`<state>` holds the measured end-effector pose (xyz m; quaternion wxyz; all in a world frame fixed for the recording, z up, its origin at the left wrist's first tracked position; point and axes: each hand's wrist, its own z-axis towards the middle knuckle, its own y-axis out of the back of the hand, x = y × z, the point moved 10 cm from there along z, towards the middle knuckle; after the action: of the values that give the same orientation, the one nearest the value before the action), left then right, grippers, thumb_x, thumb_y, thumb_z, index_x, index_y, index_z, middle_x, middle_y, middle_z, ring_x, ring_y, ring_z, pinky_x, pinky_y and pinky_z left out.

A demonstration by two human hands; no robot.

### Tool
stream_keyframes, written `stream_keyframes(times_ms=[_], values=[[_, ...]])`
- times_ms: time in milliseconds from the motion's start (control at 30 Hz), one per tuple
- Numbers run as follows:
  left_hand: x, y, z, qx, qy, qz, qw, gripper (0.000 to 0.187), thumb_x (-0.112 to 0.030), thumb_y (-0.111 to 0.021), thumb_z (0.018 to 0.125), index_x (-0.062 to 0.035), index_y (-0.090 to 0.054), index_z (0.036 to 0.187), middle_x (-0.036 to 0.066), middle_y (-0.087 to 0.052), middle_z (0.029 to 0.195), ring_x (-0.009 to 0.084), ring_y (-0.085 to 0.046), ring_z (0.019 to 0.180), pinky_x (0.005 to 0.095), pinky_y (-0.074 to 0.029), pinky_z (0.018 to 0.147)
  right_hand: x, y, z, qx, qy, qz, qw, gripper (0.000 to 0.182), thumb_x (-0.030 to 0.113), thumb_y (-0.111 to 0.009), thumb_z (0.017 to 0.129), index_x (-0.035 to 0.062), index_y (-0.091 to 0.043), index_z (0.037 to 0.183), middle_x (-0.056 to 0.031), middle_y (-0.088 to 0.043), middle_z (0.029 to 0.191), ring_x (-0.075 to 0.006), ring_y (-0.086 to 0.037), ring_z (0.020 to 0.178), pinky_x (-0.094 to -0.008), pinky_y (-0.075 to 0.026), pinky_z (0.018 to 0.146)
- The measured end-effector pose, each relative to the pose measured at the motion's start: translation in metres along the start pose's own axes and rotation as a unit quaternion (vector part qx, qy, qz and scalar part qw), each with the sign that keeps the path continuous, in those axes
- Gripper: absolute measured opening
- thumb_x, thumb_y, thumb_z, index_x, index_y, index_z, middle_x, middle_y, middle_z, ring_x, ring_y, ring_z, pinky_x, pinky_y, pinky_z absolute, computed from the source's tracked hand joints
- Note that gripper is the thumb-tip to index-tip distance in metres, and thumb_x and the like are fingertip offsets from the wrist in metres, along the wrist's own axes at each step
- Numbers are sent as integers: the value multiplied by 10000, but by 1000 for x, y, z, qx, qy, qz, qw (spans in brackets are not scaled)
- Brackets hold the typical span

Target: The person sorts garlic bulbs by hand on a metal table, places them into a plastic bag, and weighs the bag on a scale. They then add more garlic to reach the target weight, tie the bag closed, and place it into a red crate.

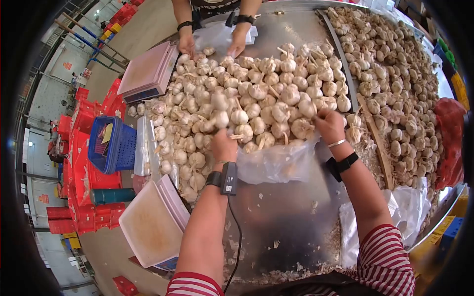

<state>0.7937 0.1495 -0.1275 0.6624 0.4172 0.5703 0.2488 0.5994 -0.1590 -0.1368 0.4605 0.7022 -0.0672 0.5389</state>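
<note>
A clear plastic bag (276,165) lies between my hands at the near edge of a large heap of garlic bulbs (256,91). My left hand (225,146) is closed at the bag's left side, seemingly pinching its edge; the fingertips are partly hidden. Just beyond it, a garlic bulb (219,119) looks blurred. Across from it, my right hand (330,126) is curled at the bag's right upper corner, its fingers touching the film beside a large garlic bulb (302,128). Several bulbs lie at the bag's mouth.
Two scales, one near (150,222) and one far (143,74), stand left. A co-worker's hands (237,43) reach the heap's far side. A metal divider (340,59) separates more garlic (395,89) on the right. Blue baskets (121,145) and plastic bags (419,202) flank the metal table (276,212).
</note>
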Motion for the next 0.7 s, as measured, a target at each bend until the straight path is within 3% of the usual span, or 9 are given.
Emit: stream_keyframes(times_ms=[33,100,233,333,367,500,600,667,700], values=[[-7,3,3,2,0,6,1000,266,-188,-577,802,-13,-659,986,249,-650,865,427,-624,843,465,-491,727,7,8,-1,-27,16,18,999,180,198,-678,764,19,-670,782,-149,-621,650,-237,-589,571,-342,-465,571],[-39,43,0,-121,-91,-80,985,245,-110,-537,805,-15,-637,1007,251,-640,833,436,-612,814,465,-489,713,23,26,-4,-63,49,77,994,179,175,-700,801,9,-643,768,-67,-572,581,-132,-505,521,-290,-415,513],[-47,82,-10,-104,-109,-18,988,255,-78,-525,793,-24,-634,1017,258,-635,840,425,-613,810,469,-487,709,43,46,-27,-20,35,170,985,112,78,-666,837,3,-618,769,20,-526,590,-44,-457,552,-223,-358,493],[-54,112,-51,-60,-123,84,987,267,-74,-528,795,-32,-635,1037,256,-637,842,414,-620,819,474,-488,706,59,63,-63,14,63,200,978,100,65,-664,828,5,-616,763,18,-525,596,-47,-455,549,-224,-359,493],[-56,127,-72,-124,-205,73,968,177,-72,-533,836,-25,-634,973,243,-625,812,416,-614,752,445,-479,639,69,72,-78,35,74,176,981,70,26,-652,815,5,-613,762,24,-526,609,-45,-455,553,-219,-358,494],[-31,161,-150,-40,-112,115,986,260,-55,-521,814,-43,-637,1046,230,-650,848,403,-627,836,469,-494,701,88,100,-147,61,68,197,976,51,-30,-628,799,2,-611,762,30,-526,614,-38,-460,563,-209,-358,495],[-23,188,-213,-75,-131,19,988,259,-31,-517,811,-38,-642,1037,225,-653,851,399,-632,831,452,-503,707,81,102,-190,113,3,258,960,60,-54,-616,795,2,-616,773,36,-541,641,-34,-471,585,-202,-361,507],[1,178,-238,10,-49,-12,999,278,0,-508,796,-29,-648,1034,235,-653,869,407,-629,838,444,-508,717,65,87,-212,146,-17,233,961,58,-60,-613,788,-4,-626,794,27,-558,656,-37,-490,611,-204,-383,529],[12,181,-246,3,-50,-14,999,278,0,-508,796,-29,-648,1034,235,-653,869,407,-629,838,444,-508,717,71,84,-220,154,11,190,969,66,-63,-616,779,-12,-636,817,20,-572,666,-43,-507,629,-207,-407,551]])
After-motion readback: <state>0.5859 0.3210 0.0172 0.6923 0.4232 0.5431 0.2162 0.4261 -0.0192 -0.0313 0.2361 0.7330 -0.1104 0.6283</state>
